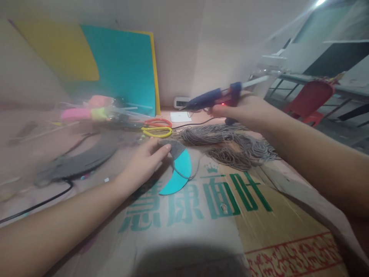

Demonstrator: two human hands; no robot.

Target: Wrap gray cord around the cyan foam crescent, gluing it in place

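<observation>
My right hand (233, 105) is wrapped round the handle of a dark blue hot glue gun (206, 100), held above the table with its nozzle pointing left and a red light glowing on it. A teal crescent-shaped piece (182, 169) lies on the cardboard, its upper part covered in grey cord. The fingers of my left hand (154, 154) press and pinch that grey-covered upper end. From there a loose strand of the cord (188, 177) curls across the teal part.
Grey cord hanks (227, 142) lie behind the crescent, near scissors (157, 128) with red and yellow handles. Printed cardboard (201, 231) covers the front. Teal and yellow sheets (123, 65) lean on the wall beside a small white digital clock (181, 102). A red chair (311, 98) stands far right.
</observation>
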